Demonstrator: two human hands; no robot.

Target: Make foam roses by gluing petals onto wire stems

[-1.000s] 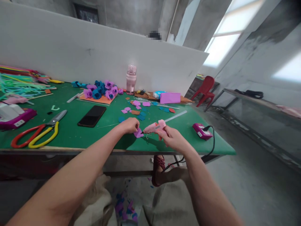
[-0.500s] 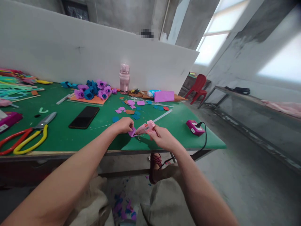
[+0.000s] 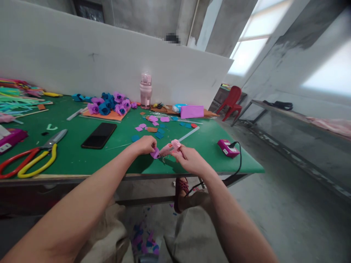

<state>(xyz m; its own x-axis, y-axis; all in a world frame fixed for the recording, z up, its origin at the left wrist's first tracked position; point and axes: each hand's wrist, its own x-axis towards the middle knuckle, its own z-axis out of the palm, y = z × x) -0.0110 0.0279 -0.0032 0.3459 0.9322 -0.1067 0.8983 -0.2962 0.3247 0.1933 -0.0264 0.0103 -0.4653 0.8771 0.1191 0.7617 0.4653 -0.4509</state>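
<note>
Little has moved in the last half second: both hands stay at the near edge of the green felt-covered table [image 3: 82,155], only slightly higher in the view. The left hand [image 3: 144,145] pinches a small purple foam petal [image 3: 155,153] between thumb and fingertips, just above the table surface. The right hand [image 3: 192,160] is clenched around the handle of a pink plastic glue gun [image 3: 170,148]. Its nozzle points left and seems to touch the petal, but the view is too small to be sure. Left of the hands lies a flat black phone [image 3: 99,135], and further left big scissors with red and yellow handles [image 3: 30,160]. At the far side stand purple and blue foam flowers [image 3: 111,106] and a pink plastic bottle [image 3: 145,89]. To the right, a small magenta box [image 3: 226,148] with a black cable [image 3: 239,160] sits near the table edge.
</note>
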